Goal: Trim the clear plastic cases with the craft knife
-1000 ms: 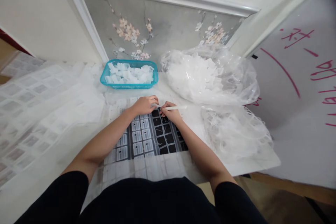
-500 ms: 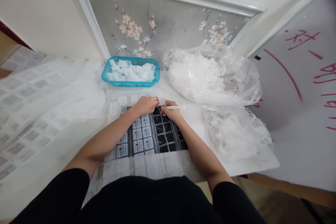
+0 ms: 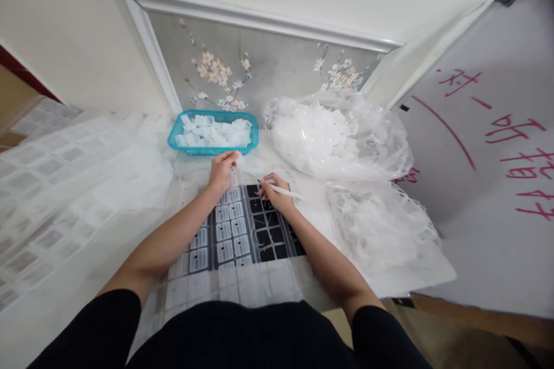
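Note:
My left hand (image 3: 223,170) is closed in a pinch, just in front of the blue basket (image 3: 213,151). A thin translucent plastic piece (image 3: 234,176) hangs from its fingertips, partly hidden. My right hand (image 3: 277,191) grips a slim white pen-like tool (image 3: 288,191), whose dark tip points left. Below both hands lies a sheet of clear plastic with square cells (image 3: 231,232) over a black surface. On its left part the cells look frosted and ribbed; black squares (image 3: 269,236) show on the right part, with thin strands across them. Small white translucent pieces (image 3: 216,131) fill the basket.
A clear bag of white pieces (image 3: 320,141) stands behind and right. In front of it lies a heap of stringy plastic scraps (image 3: 376,225). Stacked cell sheets (image 3: 64,184) cover the left side. A framed flower picture (image 3: 277,63) and a whiteboard (image 3: 485,213) border the table.
My left hand has moved left and away from the black squares, toward the basket, with a plastic piece. My right hand stays over the sheet, its tool tilted differently. The view has shifted slightly.

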The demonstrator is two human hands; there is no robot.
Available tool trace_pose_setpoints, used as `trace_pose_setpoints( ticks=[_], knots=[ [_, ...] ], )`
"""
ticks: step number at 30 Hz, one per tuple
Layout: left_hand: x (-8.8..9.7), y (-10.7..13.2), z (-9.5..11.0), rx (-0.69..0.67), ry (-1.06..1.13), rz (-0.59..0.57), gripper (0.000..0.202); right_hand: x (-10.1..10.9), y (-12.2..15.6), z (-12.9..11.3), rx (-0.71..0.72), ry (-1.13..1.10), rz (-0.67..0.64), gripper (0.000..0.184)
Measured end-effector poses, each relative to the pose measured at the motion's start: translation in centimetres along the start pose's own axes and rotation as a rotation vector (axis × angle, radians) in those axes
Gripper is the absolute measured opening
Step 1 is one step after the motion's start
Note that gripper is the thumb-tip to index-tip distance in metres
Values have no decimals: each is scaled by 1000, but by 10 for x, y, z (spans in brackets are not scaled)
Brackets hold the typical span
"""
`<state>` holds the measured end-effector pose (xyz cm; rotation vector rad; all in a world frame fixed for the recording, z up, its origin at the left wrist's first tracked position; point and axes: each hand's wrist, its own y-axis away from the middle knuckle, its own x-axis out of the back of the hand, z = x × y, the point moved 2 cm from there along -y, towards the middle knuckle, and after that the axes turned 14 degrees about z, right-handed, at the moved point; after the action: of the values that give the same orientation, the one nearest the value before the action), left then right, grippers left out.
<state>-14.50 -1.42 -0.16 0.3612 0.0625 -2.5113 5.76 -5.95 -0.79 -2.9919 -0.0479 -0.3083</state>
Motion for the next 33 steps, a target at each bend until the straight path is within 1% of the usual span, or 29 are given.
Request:
trace_pose_setpoints(
  ticks=[2,4,5,7,9,11,12,15,18,20,22,24,26,27,29,30,31,33],
  knots=[
    [1,-2,-1,23,-7,-23,31,0,-2,-12,41,-10,12,36],
    [1,-2,-1,44,-19,-55,32,-5,-10,-23,82,5,13,42],
    [1,-1,-1,52,-28,-72,33,-9,-15,-27,114,30,17,42],
    [1,0,0,61,-46,-102,35,-20,-27,-32,192,105,40,36],
    [1,0,0,66,-67,-131,37,-33,-39,-31,247,182,64,35],
    [1,0,-1,71,-90,-162,39,-46,-48,-27,255,220,74,40],
    [2,-1,-1,73,-101,-175,41,-50,-51,-24,246,227,77,40],
    [2,-4,-3,63,-137,-207,43,-55,-55,-18,240,245,100,33],
    [0,-6,-5,36,-187,-254,41,-48,-58,-17,248,209,114,29],
    [-2,-5,-5,14,-239,-319,39,-41,-59,-21,249,165,140,29],
    [-4,-3,-4,-9,-301,-404,38,-37,-60,-29,255,144,156,30],
    [-5,0,-3,-32,-359,-476,38,-33,-59,-43,275,141,144,30],
    [-5,4,-1,-64,-403,-507,41,-24,-55,-65,314,114,176,29],
    [-6,6,1,-85,-419,-510,42,-17,-52,-78,339,87,220,28],
    [-7,11,5,-132,-442,-502,41,3,-42,-108,390,-7,364,28],
    [-9,13,7,-154,-449,-493,40,12,-35,-123,415,-44,390,26],
    [-11,16,11,-173,-452,-481,39,21,-27,-137,432,-92,398,25],
    [-14,22,23,-202,-447,-445,39,34,-9,-162,416,-313,328,30]
  ],
)
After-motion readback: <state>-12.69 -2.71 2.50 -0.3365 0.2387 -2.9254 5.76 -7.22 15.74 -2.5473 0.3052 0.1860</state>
